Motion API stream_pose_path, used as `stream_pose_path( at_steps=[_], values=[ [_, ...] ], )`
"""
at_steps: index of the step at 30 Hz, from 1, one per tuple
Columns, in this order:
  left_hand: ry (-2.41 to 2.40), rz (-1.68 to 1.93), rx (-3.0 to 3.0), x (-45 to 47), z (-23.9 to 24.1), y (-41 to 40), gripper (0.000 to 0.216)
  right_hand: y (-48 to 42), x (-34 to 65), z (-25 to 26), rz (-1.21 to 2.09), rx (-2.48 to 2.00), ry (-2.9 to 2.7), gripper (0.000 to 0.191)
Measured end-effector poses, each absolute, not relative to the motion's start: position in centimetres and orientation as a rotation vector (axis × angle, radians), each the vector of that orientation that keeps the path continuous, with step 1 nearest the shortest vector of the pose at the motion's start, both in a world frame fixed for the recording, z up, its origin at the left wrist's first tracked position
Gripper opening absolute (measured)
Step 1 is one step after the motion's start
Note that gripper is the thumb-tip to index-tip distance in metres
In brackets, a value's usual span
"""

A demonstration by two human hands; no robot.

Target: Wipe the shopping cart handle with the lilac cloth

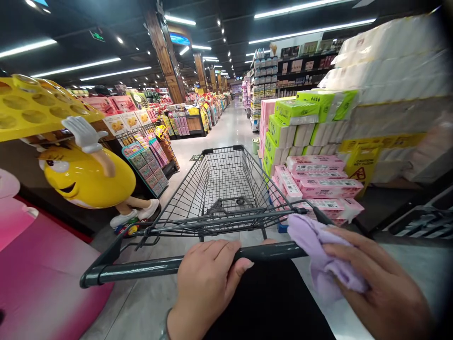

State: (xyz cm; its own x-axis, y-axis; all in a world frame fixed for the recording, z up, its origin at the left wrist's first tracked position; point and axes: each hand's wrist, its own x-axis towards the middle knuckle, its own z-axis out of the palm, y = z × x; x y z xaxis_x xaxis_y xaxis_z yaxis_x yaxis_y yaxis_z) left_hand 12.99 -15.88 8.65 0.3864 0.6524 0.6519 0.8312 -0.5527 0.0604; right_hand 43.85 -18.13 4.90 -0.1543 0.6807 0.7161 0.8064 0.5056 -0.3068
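Observation:
A dark grey wire shopping cart (230, 177) stands in front of me, its basket pointing down the aisle. My left hand (208, 271) is wrapped over the middle of the cart handle (141, 267), thumb lying along the near side. My right hand (375, 274) grips a crumpled lilac cloth (314, 236) at the right end of the handle. The cloth touches the bar there and hangs down below it. Part of the right hand's fingers is hidden behind the folds.
Stacked pink tissue packs (318, 184) and green-white packs (297, 111) rise close on the right, near a yellow wet-floor sign (363, 165). A yellow candy-character figure (88, 170) and a pink inflatable-looking shape (46, 278) stand on the left. The aisle floor (226, 125) runs ahead between shelves.

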Motion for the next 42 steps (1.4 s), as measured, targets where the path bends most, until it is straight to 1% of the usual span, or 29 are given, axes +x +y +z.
stream_pose_path(
  at_steps=[3, 7, 10, 13, 16, 19, 22, 26, 30, 35, 37, 39, 42],
  values=[
    [-1.351, -0.911, -2.387, 10.9, 9.0, -15.3, 0.035, -17.8, 43.2, 5.7, -0.128, -1.049, -1.988, 0.029],
    [-1.473, -0.897, -2.338, 8.8, 9.3, -14.9, 0.033, -16.6, 42.5, 6.9, -0.116, -1.099, -1.908, 0.024],
    [-1.507, -0.969, -2.277, 9.6, 9.6, -15.2, 0.023, -15.7, 41.1, 7.7, -0.073, -1.048, -1.979, 0.027],
    [-1.413, -1.075, -2.382, 12.3, 9.7, -16.2, 0.015, -15.5, 39.2, 8.5, -0.015, -0.905, -2.056, 0.031],
    [-1.364, -1.125, -2.476, 14.8, 9.4, -17.0, 0.017, -15.2, 37.8, 8.8, 0.138, -0.752, -2.095, 0.024],
    [-1.378, -1.134, -2.452, 15.4, 8.7, -17.3, 0.017, -14.4, 36.9, 8.2, 0.289, -0.739, -2.041, 0.014],
    [-1.438, -1.123, -2.405, 14.3, 8.2, -17.1, 0.015, -13.8, 35.8, 7.4, 0.372, -0.718, -2.016, 0.014],
    [-1.540, -1.116, -2.361, 12.1, 8.5, -17.1, 0.023, -13.1, 34.2, 7.2, 0.430, -0.608, -2.068, 0.020],
    [-1.658, -1.107, -2.325, 10.2, 9.3, -17.4, 0.031, -12.7, 32.2, 7.5, 0.421, -0.668, -2.025, 0.022],
    [-1.652, -1.066, -2.188, 8.6, 9.1, -18.6, 0.027, -13.1, 29.2, 7.4, 0.444, -0.450, -2.089, 0.029],
    [-1.576, -1.032, -2.154, 8.7, 8.8, -19.3, 0.038, -12.5, 28.5, 6.9, 0.431, -0.465, -2.069, 0.027],
    [-1.522, -0.955, -2.186, 9.0, 8.3, -19.8, 0.052, -11.7, 27.7, 6.3, 0.387, -0.597, -1.997, 0.025],
    [-1.532, -0.878, -2.201, 9.4, 7.7, -20.1, 0.058, -11.2, 26.3, 5.6, 0.348, -0.671, -1.938, 0.025]
  ],
)
